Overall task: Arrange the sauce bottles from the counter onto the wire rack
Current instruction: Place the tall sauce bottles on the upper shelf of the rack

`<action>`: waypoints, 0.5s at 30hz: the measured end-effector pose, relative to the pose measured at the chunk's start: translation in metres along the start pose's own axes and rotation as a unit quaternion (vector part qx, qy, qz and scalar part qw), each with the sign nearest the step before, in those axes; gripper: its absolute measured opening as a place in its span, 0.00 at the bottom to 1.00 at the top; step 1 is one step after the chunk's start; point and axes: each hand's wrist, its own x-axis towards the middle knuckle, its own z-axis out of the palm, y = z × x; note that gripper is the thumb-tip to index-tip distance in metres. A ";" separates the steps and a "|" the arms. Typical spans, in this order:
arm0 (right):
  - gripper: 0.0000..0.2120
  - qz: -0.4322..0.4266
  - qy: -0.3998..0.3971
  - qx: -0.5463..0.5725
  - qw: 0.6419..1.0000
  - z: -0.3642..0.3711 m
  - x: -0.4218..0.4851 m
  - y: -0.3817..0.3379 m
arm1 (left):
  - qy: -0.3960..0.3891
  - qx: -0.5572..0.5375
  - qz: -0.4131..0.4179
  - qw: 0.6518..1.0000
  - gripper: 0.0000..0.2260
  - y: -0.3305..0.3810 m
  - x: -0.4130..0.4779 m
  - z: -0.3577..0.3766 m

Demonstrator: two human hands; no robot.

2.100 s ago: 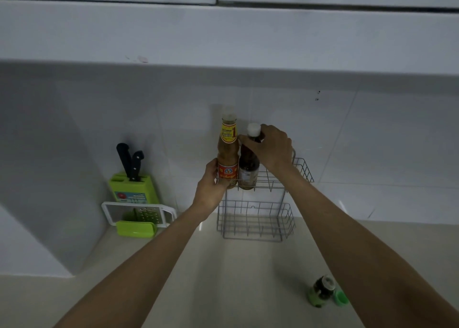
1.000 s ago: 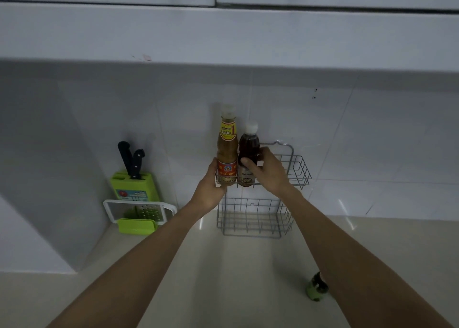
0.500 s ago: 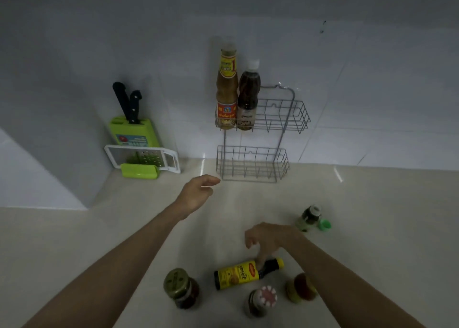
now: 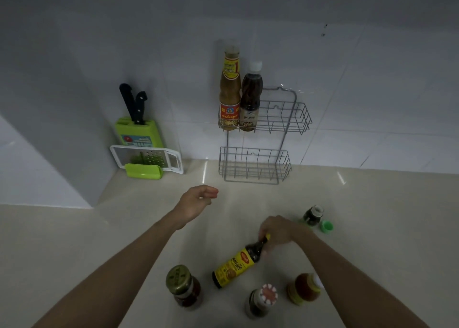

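Observation:
A grey two-tier wire rack hangs on the tiled wall. Its upper basket holds a tall yellow-labelled sauce bottle and a dark white-capped bottle at the left end. The lower basket holds nothing. My right hand grips the neck of a dark bottle with a yellow label, tilted with its base low toward me. My left hand hovers over the counter with fingers loosely apart, holding nothing.
On the counter near me stand a gold-lidded jar, a red-and-white-capped bottle and an orange-filled bottle. A small dark bottle and a green cap sit to the right. A green knife block and grater stand at back left.
Both hands left the two bottles on the upper basket and dropped to the counter. My right hand took the yellow-labelled bottle by its neck and raised that end off the counter.

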 end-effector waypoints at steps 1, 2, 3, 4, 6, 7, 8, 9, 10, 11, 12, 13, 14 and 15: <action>0.18 -0.001 0.024 0.090 0.996 -0.007 -0.004 -0.001 | 0.000 -0.010 -0.004 1.000 0.15 0.001 0.001 -0.001; 0.19 0.001 0.053 0.176 0.983 -0.010 -0.006 -0.003 | 0.000 -0.021 -0.008 1.000 0.15 0.002 0.002 -0.001; 0.18 0.002 0.083 0.246 0.966 -0.010 -0.006 -0.005 | 0.001 -0.031 -0.011 0.999 0.15 0.004 0.004 -0.001; 0.17 -0.002 0.107 0.298 0.948 -0.008 -0.007 -0.009 | 0.002 -0.040 -0.014 0.999 0.15 0.006 0.005 -0.001; 0.13 -0.034 0.141 0.382 0.913 0.001 -0.007 -0.017 | 0.005 -0.055 -0.015 0.998 0.15 0.010 0.006 -0.002; 0.12 -0.054 0.150 0.414 0.896 0.005 -0.008 -0.022 | 0.008 -0.060 -0.013 0.998 0.15 0.012 0.007 -0.002; 0.11 -0.074 0.157 0.437 0.883 0.005 -0.010 -0.025 | 0.012 -0.063 -0.011 0.998 0.15 0.014 0.009 -0.003; 0.11 -0.096 0.163 0.454 0.871 0.001 -0.012 -0.028 | 0.015 -0.063 -0.007 0.998 0.15 0.017 0.010 -0.003; 0.11 -0.115 0.170 0.464 0.862 -0.006 -0.015 -0.030 | 0.019 -0.062 -0.001 0.998 0.16 0.020 0.012 -0.004; 0.11 -0.131 0.182 0.464 0.857 -0.018 -0.019 -0.032 | 0.026 -0.059 0.005 0.998 0.16 0.025 0.014 -0.004; 0.10 -0.142 0.203 0.456 0.855 -0.034 -0.024 -0.034 | 0.036 -0.059 0.010 0.998 0.17 0.031 0.016 -0.006; 0.11 -0.156 0.229 0.445 0.852 -0.052 -0.030 -0.036 | 0.047 -0.062 0.014 0.997 0.18 0.038 0.018 -0.007; 0.11 -0.172 0.257 0.433 0.847 -0.073 -0.038 -0.039 | 0.059 -0.068 0.020 0.996 0.19 0.047 0.022 -0.009; 0.11 -0.190 0.287 0.425 0.837 -0.096 -0.048 -0.043 | 0.069 -0.074 0.027 0.994 0.20 0.058 0.025 -0.013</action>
